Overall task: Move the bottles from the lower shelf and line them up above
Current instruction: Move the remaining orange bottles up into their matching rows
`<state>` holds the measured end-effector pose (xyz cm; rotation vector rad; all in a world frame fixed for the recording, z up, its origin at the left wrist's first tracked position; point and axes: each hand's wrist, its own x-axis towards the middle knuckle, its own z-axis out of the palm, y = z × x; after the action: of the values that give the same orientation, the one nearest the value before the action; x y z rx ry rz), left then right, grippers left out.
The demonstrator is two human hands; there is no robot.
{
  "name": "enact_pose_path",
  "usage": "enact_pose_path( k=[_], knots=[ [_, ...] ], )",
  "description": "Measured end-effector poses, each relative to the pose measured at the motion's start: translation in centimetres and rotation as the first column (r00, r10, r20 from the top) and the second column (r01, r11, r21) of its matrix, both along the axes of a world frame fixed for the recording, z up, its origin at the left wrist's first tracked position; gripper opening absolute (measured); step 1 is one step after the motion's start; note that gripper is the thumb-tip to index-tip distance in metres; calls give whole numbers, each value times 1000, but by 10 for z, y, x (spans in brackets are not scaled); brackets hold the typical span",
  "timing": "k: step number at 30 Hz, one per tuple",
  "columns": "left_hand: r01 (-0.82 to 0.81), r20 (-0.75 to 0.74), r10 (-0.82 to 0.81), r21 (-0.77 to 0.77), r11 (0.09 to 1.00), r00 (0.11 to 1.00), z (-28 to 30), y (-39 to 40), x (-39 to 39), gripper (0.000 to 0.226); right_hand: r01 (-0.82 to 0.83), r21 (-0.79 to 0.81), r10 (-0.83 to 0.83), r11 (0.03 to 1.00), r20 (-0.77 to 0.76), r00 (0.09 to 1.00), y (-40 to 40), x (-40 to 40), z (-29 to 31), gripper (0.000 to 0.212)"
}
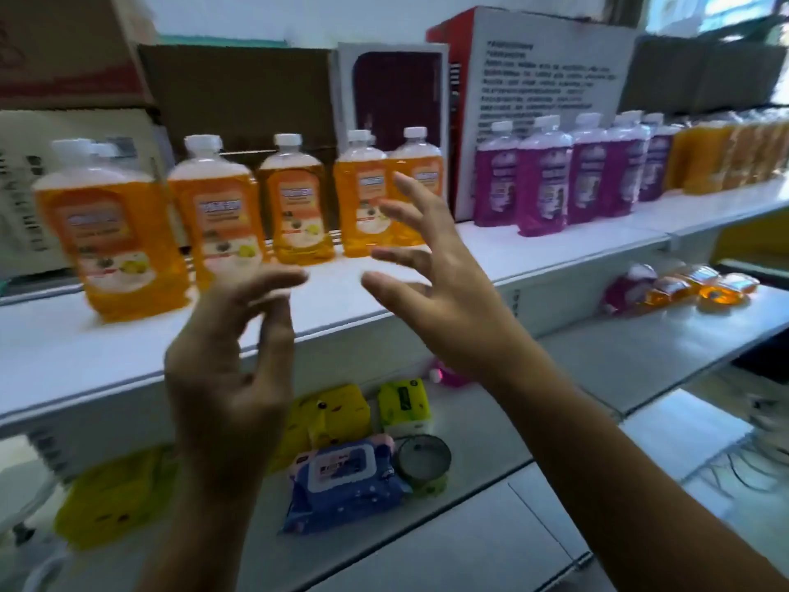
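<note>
Light: bright, cool daylight from the window [734, 10] at upper right, blown out to white.
Glare: pale sheen on the lower shelf [683, 335].
Blur: left hand [226, 378] and leftmost orange bottle [115, 237] smeared (motion, apparently); box text illegible.
Distortion: shelf edges bow toward the corners.

view: head camera, one only | position: in front of the shelves, above the upper shelf [384, 301] | facing: forward and down, tilted so the shelf edges slant | range: close, both raised hands fill the middle, orange bottles [294, 207] just beyond | lens: wide-angle, edges bent and blurred | shared views: none
</note>
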<state>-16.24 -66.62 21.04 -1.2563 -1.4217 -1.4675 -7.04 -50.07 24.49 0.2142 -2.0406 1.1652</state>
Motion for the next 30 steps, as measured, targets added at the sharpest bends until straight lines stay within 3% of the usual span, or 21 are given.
enact_pose_path(
  k=[2,5,10,15,22,30],
  knots=[
    [182,15,-182,1,983,983,-14,28,21,25,32,-151,-38,988,-38,999,16,40,-24,77],
    [367,123,-359,-55,928,925,-29,77,47,27,173,-259,-180,950,-3,984,45,89,-56,72],
    [525,306,-460,-174,833,833,-53,157,82,29,470,-287,-447,835,147,883,103,151,-95,65],
    [656,425,-533,-223,721,731,-74,235,111,32,645,-279,-598,711,241,764,156,205,-122,59],
    [673,437,-530,-296,678,727,-90,329,139,35,728,-288,-659,622,309,686,236,248,-140,58],
    [515,523,-276,-393,762,807,-142,349,107,36,659,-257,-526,707,433,732,299,215,-170,50]
  ],
)
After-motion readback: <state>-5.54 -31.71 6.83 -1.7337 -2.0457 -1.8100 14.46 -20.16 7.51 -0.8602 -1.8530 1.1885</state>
